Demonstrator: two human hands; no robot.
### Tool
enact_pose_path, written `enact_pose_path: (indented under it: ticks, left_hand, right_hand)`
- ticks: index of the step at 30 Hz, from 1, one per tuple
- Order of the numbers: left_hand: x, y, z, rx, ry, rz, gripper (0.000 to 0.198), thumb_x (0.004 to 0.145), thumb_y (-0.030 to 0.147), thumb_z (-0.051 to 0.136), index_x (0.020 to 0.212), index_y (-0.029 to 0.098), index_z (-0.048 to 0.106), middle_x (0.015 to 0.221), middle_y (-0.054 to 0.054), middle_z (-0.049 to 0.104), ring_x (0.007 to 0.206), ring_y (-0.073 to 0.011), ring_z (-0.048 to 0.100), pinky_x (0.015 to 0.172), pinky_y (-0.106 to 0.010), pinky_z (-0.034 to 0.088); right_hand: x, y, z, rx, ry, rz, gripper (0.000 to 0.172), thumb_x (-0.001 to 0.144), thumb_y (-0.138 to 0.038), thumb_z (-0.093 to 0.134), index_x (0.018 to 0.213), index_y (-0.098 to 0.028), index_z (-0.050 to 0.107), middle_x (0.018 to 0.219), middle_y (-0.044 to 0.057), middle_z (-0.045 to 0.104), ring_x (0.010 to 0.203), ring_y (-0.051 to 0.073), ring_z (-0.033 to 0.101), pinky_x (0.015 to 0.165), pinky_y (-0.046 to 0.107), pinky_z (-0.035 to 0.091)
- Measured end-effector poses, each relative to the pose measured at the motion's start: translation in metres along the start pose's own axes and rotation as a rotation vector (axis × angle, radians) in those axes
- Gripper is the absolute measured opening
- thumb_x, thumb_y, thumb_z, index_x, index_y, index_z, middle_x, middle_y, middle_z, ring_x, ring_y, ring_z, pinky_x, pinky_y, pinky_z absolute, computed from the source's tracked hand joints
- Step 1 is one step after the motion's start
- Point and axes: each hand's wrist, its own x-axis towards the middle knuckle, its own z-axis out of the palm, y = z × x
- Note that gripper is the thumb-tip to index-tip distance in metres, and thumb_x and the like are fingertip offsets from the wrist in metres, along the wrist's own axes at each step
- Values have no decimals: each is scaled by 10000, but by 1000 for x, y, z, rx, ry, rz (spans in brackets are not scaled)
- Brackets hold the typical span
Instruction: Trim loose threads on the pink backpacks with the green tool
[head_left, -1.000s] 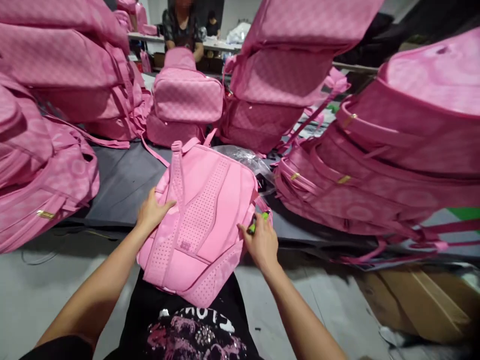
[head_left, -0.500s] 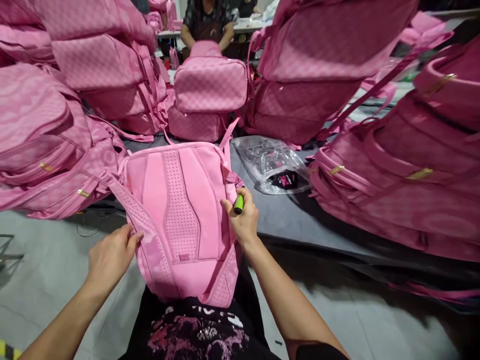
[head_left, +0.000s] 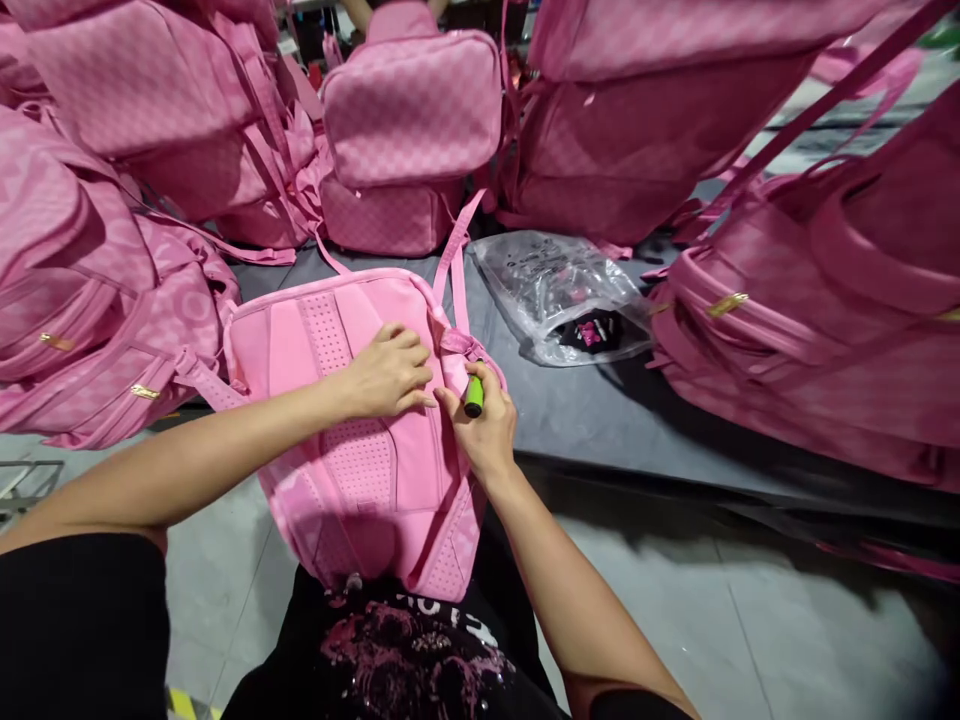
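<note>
A pink backpack [head_left: 296,345] leans between my body and the table edge, its padded, dotted back panel facing up. My left hand [head_left: 390,372] lies across that panel, with its fingers curled at the right side seam; the thumb is hidden. My right hand [head_left: 487,420] grips the bag's right edge, and in the same grip is a short green stick with a black end [head_left: 474,395], perhaps a marker. Close above my right hand is a gathered strap end [head_left: 459,342]. One shoulder strap [head_left: 452,555] hangs at the lower right of the bag.
On the grey table [head_left: 555,420] lies a clear plastic bag [head_left: 551,265] with a black and pink tag [head_left: 592,332]. Pink backpacks stand to the left [head_left: 97,260], at the back [head_left: 412,110] and to the right [head_left: 817,330]. A person's arms show behind the back ones.
My left hand has left the bag's left edge and moved across the panel to its right seam. My right hand stays at the right edge with the green stick. The view has tipped downward.
</note>
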Motion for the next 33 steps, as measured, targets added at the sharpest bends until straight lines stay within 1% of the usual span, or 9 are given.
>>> enact_pose_path:
  ticks: [5,7,9,12,16,19,21,25,33]
  left_hand:
    - [-2,-71,-11,140,82,-189,492,958,661,425,902,243,679,1121,-36,633,1256,-259,432,1206,-548,141]
    - [-3,-83,-15,148,129,-251,517,937,699,428,929,241,667,1258,-36,590,1328,-271,365,1218,-594,82]
    - [-5,-72,-15,113,134,-227,569,899,749,446,940,223,660,1315,-54,563,1324,-290,355,1202,-634,101]
    - [-8,-30,-9,12,66,-80,586,864,773,485,915,216,660,1201,-71,611,1192,-279,449,1163,-589,244]
    - [-6,12,1,-31,28,-37,524,822,724,612,925,212,662,964,-46,646,988,-249,517,1117,-569,332]
    - [-4,18,5,-13,10,-77,443,810,626,700,931,202,667,907,-42,651,958,-255,538,1116,-591,342]
    - [-6,17,8,-36,7,-66,394,838,589,687,926,206,665,919,-37,659,962,-246,546,1150,-590,314]
    - [-15,21,14,-58,47,-40,332,913,547,606,951,221,654,984,-29,666,1010,-230,546,1212,-578,234]
    - [-16,24,23,-105,60,-89,248,959,445,549,952,223,660,998,-15,643,1089,-222,550,1249,-542,203]
  right_hand:
    - [2,12,6,19,28,-14,402,916,-519,606,1131,-179,614,1038,131,725,882,294,680,828,449,524]
    - [4,15,5,-1,16,-18,400,906,-509,626,1135,-182,617,1040,127,727,860,292,681,824,458,531]
    - [6,16,0,-27,-18,-48,385,905,-489,640,1139,-183,626,1030,122,734,832,287,687,815,460,540]
    - [9,7,-19,-7,13,-98,343,939,-393,630,1221,-199,614,1033,102,748,922,285,712,894,470,539]
    - [9,-20,-44,325,119,34,353,959,-318,636,1294,-232,569,1009,62,761,950,236,739,919,430,564]
    - [1,-31,-45,619,-69,235,261,970,-388,624,1173,-224,615,783,7,741,664,190,728,670,348,604]
    - [-7,-28,-38,633,-137,294,266,945,-429,652,1106,-218,641,759,1,728,585,178,697,569,323,579]
    - [-14,-17,-24,434,-136,260,245,877,-427,733,994,-226,655,881,19,729,709,180,695,640,331,573]
    - [-4,-21,-14,370,-175,292,272,883,-467,708,900,-204,644,712,-12,661,572,149,604,549,305,511]
